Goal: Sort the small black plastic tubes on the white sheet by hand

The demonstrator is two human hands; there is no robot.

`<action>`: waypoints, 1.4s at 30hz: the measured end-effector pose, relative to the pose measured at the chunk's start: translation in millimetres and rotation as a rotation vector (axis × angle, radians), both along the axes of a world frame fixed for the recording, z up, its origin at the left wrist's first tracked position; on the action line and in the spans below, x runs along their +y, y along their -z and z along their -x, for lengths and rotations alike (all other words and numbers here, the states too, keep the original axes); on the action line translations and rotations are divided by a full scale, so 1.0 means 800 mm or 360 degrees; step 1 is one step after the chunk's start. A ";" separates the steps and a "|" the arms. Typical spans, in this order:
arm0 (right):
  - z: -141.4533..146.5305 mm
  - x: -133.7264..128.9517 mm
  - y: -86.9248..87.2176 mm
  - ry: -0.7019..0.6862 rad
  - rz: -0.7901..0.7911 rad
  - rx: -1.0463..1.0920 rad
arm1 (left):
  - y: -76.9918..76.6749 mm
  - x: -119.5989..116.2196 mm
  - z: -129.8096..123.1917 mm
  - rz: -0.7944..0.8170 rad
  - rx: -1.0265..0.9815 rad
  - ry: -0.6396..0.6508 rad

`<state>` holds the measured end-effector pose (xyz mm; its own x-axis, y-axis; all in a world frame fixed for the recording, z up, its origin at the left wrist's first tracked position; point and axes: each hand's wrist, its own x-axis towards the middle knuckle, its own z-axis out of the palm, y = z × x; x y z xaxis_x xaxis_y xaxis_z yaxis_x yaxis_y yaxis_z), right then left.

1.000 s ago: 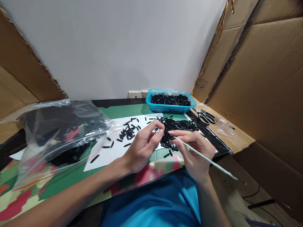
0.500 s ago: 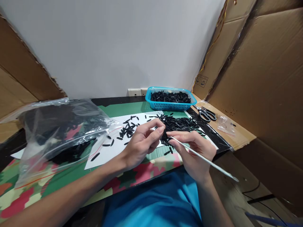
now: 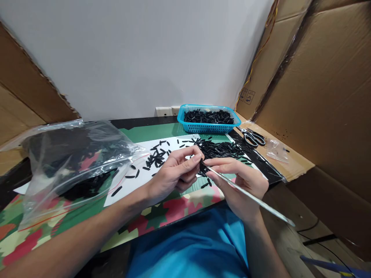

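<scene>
My left hand [image 3: 178,170] is closed in a pinch, with a small black piece [image 3: 201,160] at its thumb and fingertip. My right hand [image 3: 239,185] grips a thin pale rod [image 3: 249,195] between thumb and fingers. The rod's tip meets the black piece, and its far end slants down to the right. Just behind the hands a pile of black pieces [image 3: 223,150] lies on the table. More loose black pieces [image 3: 156,157] are scattered over a white sheet [image 3: 121,183] to the left.
A blue basket [image 3: 208,127] full of black pieces stands at the back. Scissors [image 3: 251,138] and a small plastic bag [image 3: 276,150] lie to the right. On the left is a large clear zip bag [image 3: 78,154] with black pieces. Cardboard [image 3: 327,85] walls the right side.
The black piece at my left fingertips shows more plainly. My right hand and the rod have shifted slightly right, and the rod's outer end sits a little lower.
</scene>
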<state>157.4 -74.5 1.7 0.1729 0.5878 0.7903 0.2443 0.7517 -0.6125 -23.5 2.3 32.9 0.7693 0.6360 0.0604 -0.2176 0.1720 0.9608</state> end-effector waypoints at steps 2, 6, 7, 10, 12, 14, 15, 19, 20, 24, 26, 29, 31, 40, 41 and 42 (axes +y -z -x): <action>-0.001 0.000 -0.002 0.0047 -0.0054 -0.0107 | -0.001 0.000 0.000 0.0037 0.0003 0.0004; 0.002 0.003 0.000 0.0135 -0.0198 -0.0271 | -0.004 -0.001 -0.003 0.0140 0.0003 -0.0016; 0.004 0.004 0.001 0.0182 -0.0262 -0.0316 | -0.004 -0.002 -0.004 0.0171 -0.0004 -0.0022; 0.011 0.009 0.008 0.0380 -0.0425 -0.0464 | -0.001 -0.004 -0.006 0.0267 -0.0029 -0.0019; 0.015 0.011 0.012 0.0485 -0.0475 -0.0558 | 0.001 -0.007 -0.007 0.0342 -0.0049 -0.0023; 0.018 0.013 0.017 0.0552 -0.0505 -0.0617 | 0.003 -0.011 -0.008 0.0406 -0.0065 -0.0030; 0.019 0.014 0.020 0.0576 -0.0519 -0.0626 | 0.004 -0.013 -0.009 0.0428 -0.0068 -0.0035; 0.020 0.016 0.026 0.0632 -0.0559 -0.0607 | 0.002 -0.018 -0.012 0.0440 -0.0042 -0.0052; 0.019 0.017 0.026 0.0633 -0.0551 -0.0600 | 0.002 -0.018 -0.012 0.0434 -0.0034 -0.0059; 0.017 0.018 0.026 0.0627 -0.0536 -0.0589 | 0.000 -0.016 -0.012 0.0418 0.0000 -0.0032; 0.017 0.017 0.026 0.0632 -0.0548 -0.0605 | 0.000 -0.016 -0.012 0.0411 -0.0005 -0.0013; 0.020 0.016 0.027 0.0694 -0.0525 -0.0599 | -0.001 -0.017 -0.013 0.0398 -0.0033 -0.0014; 0.022 0.015 0.028 0.0774 -0.0520 -0.0555 | -0.001 -0.018 -0.013 0.0393 -0.0047 -0.0019; 0.007 0.013 0.019 0.0761 -0.0389 -0.0151 | -0.003 -0.015 -0.012 0.0211 -0.0083 -0.0039; 0.005 0.012 0.016 0.0679 -0.0342 -0.0053 | -0.003 -0.014 -0.011 0.0157 -0.0080 -0.0096; 0.004 0.011 0.014 0.0590 -0.0283 0.0038 | -0.002 -0.013 -0.011 0.0083 -0.0071 -0.0171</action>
